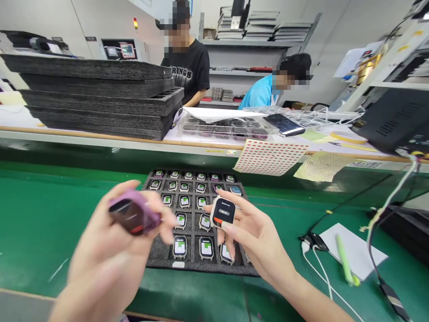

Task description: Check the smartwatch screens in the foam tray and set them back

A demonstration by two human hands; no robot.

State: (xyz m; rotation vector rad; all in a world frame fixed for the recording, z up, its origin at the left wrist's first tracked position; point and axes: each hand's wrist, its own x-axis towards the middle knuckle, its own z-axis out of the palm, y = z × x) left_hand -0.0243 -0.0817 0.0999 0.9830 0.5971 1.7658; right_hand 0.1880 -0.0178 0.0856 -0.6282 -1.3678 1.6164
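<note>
My left hand (110, 241), blurred by motion, grips a purple smartwatch case (134, 212) with a dark screen and a bit of red at its lower edge. In my right hand (251, 223) is a pale-framed smartwatch (223, 212), pinched between thumb and fingers, its lit screen facing me with small text and an orange-red bar. Beneath both hands a black foam tray (161, 263) lies on the green bench, its compartments holding several smartwatches (180, 247) with lit white and green screens. My hands hide part of the tray.
Stacked black foam trays (97, 98) stand on the raised shelf at left. Clear plastic trays (228, 127) and a phone (284, 124) lie there too. Cables (323, 264), white paper (365, 255) and a green pen (343, 255) are at right. Two people (187, 62) work beyond the shelf.
</note>
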